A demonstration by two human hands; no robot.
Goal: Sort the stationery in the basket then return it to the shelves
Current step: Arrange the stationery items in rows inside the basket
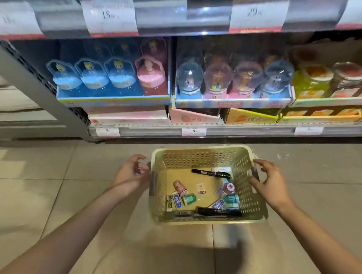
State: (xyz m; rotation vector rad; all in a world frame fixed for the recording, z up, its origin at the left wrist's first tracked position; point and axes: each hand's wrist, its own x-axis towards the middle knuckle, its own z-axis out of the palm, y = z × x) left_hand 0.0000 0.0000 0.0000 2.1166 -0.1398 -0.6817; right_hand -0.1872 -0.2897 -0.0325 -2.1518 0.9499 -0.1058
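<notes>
A pale yellow perforated basket [200,156] stands on the tiled floor before the shelves [248,130]. Inside lie a black marker [210,173] at the back and another black marker [218,212] at the front. With them are a pink cup-shaped piece [179,187], a green sharpener [189,199], a teal one [231,199], a purple item [228,187] and blue-and-white erasers [177,200]. My left hand [131,172] hovers just off the basket's left side, fingers loosely curled, holding nothing. My right hand [273,183] is at the right rim with spread fingers.
The lower shelf carries display boxes of blue and pink domed toys [108,77], clear globes [233,77] and yellow and red packs [313,84]. Price tags [193,131] line the shelf edges. A grey upright [34,76] stands at the left. Tiled floor surrounds the basket.
</notes>
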